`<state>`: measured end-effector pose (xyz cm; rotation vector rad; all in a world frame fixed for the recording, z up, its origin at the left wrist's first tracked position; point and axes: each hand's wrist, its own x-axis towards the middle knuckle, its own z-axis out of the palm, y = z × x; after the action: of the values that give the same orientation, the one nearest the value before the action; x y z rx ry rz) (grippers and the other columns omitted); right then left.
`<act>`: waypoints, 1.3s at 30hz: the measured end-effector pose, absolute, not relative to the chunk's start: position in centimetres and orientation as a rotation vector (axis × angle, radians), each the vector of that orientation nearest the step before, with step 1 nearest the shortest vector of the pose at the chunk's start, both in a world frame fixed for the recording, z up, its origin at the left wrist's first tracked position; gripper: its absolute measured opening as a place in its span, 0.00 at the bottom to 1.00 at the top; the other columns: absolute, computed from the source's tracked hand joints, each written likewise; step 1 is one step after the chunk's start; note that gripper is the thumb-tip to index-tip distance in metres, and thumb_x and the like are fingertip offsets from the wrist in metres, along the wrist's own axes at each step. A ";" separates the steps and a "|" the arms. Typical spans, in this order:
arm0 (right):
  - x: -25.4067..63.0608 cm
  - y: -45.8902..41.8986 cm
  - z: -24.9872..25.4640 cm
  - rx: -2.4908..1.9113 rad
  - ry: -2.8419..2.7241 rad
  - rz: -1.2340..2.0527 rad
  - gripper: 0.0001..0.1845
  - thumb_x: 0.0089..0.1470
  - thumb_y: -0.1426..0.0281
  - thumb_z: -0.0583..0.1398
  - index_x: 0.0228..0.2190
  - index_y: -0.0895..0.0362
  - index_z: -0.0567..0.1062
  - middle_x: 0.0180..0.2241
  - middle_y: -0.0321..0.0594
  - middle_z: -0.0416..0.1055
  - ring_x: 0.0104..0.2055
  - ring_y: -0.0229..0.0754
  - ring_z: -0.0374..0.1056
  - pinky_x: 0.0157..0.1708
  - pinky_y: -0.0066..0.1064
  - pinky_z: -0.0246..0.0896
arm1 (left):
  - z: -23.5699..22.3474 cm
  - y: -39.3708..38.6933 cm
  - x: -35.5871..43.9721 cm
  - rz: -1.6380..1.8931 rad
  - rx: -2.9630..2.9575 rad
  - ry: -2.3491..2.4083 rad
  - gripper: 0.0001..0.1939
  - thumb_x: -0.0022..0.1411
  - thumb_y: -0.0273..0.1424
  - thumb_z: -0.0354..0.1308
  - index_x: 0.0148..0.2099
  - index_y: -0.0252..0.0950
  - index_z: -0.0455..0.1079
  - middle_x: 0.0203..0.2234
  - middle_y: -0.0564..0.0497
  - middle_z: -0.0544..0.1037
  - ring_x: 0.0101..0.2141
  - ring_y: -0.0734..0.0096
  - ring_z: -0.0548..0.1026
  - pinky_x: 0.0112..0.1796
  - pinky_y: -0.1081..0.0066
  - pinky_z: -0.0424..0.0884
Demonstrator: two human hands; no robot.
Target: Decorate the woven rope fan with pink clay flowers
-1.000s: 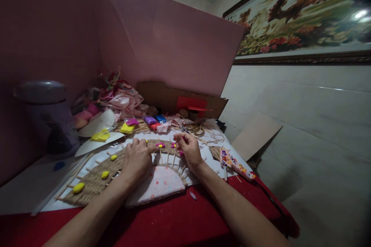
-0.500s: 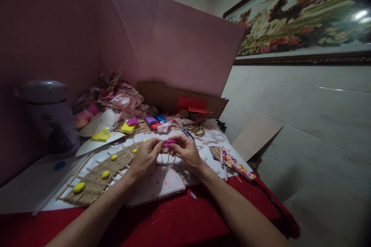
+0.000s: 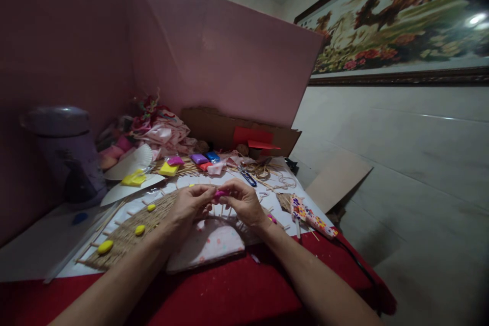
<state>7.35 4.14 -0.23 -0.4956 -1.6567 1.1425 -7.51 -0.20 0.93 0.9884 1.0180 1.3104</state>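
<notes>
Between the fingertips of both hands is a small lump of magenta modelling clay point(image 3: 219, 194). My left hand point(image 3: 193, 206) pinches it from the left, and my right hand point(image 3: 244, 204) grips it from the right, fingers partly covering it. Beneath them lies a fan-shaped piece of woven twine on sticks point(image 3: 128, 237), dotted with several yellow clay pieces point(image 3: 105, 247). At its inner curve sits a pale spotted cloth half-round point(image 3: 214, 247). A magenta-and-yellow bit point(image 3: 272, 218) shows on its right part, beside my right wrist.
Clay packets, among them a yellow one point(image 3: 168, 169) and a purple one point(image 3: 198, 158), lie behind the fan. Blue-handled snips point(image 3: 248, 177) rest near coiled twine point(image 3: 263, 170). A flower-patterned glue gun point(image 3: 311, 216) with a cord is at right; a lilac canister point(image 3: 69, 158) stands left.
The magenta clay has come slightly lower and is more hidden by my fingers. My left hand has turned a little, and a magenta-and-yellow bit now shows beside my right wrist.
</notes>
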 end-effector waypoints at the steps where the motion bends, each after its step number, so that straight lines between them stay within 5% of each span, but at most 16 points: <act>1: 7.4 4.2 -0.3 -0.504 -1.668 1.128 0.08 0.43 0.68 0.66 0.30 0.54 0.75 0.30 0.35 0.68 0.29 0.36 0.68 0.24 0.26 0.63 | 0.9 -0.2 -7.5 1.310 0.976 1.015 0.16 0.42 0.38 0.68 0.30 0.33 0.73 0.18 0.55 0.71 0.17 0.83 0.63 0.20 0.79 0.57; 11: 7.7 4.4 -0.6 -0.545 -1.823 0.942 0.09 0.43 0.69 0.66 0.31 0.54 0.76 0.32 0.38 0.69 0.35 0.40 0.65 0.35 0.32 0.64 | 1.3 -0.5 -7.2 1.352 1.023 1.061 0.10 0.39 0.29 0.67 0.27 0.33 0.71 0.15 0.56 0.69 0.16 0.82 0.63 0.20 0.78 0.59; 16: 7.3 3.9 -0.4 -0.578 -1.658 1.123 0.08 0.43 0.67 0.65 0.28 0.56 0.74 0.27 0.34 0.69 0.28 0.36 0.66 0.28 0.27 0.62 | 1.5 -0.3 -6.6 1.435 0.987 1.105 0.06 0.39 0.26 0.62 0.23 0.33 0.67 0.11 0.59 0.65 0.14 0.81 0.61 0.17 0.78 0.56; 27: 7.5 4.4 0.3 -0.542 -1.551 1.330 0.15 0.40 0.62 0.67 0.28 0.58 0.72 0.19 0.32 0.69 0.20 0.33 0.65 0.21 0.27 0.64 | 1.4 -0.2 -7.3 1.469 1.359 1.157 0.14 0.41 0.34 0.67 0.32 0.34 0.76 0.25 0.50 0.78 0.26 0.70 0.73 0.29 0.72 0.67; 32: 7.4 4.3 0.1 -0.534 -1.548 1.313 0.14 0.40 0.62 0.66 0.27 0.57 0.72 0.18 0.31 0.68 0.19 0.33 0.64 0.21 0.27 0.63 | 0.8 0.0 -7.2 1.470 1.737 1.274 0.08 0.51 0.34 0.60 0.32 0.37 0.76 0.28 0.49 0.79 0.30 0.68 0.74 0.34 0.70 0.67; 39: 7.4 4.7 0.0 -0.583 -1.519 1.252 0.12 0.42 0.64 0.65 0.27 0.58 0.71 0.19 0.30 0.67 0.20 0.32 0.62 0.21 0.25 0.61 | 1.3 -0.2 -7.3 1.435 1.668 1.302 0.09 0.52 0.35 0.59 0.29 0.34 0.74 0.20 0.52 0.73 0.21 0.75 0.66 0.24 0.74 0.61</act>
<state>7.45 4.73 0.05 -0.5833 -1.5190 1.2524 -7.28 -0.21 1.27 1.6683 1.3017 1.4346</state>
